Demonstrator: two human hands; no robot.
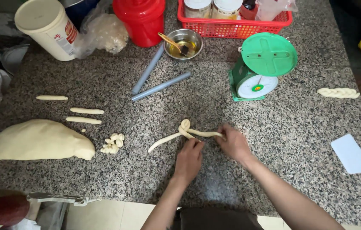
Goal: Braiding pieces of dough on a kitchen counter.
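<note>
Presently, left hand (189, 158) and right hand (233, 142) both pinch looped dough strands (184, 131) on the granite counter (274, 127).

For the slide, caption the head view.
Both hands, left hand and right hand, twist a dough rope on granite.

Three dough sticks (84, 111), two grey pipes (155, 81)

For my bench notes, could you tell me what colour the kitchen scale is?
The kitchen scale is green, with a white dial face, seen in the head view.
</note>
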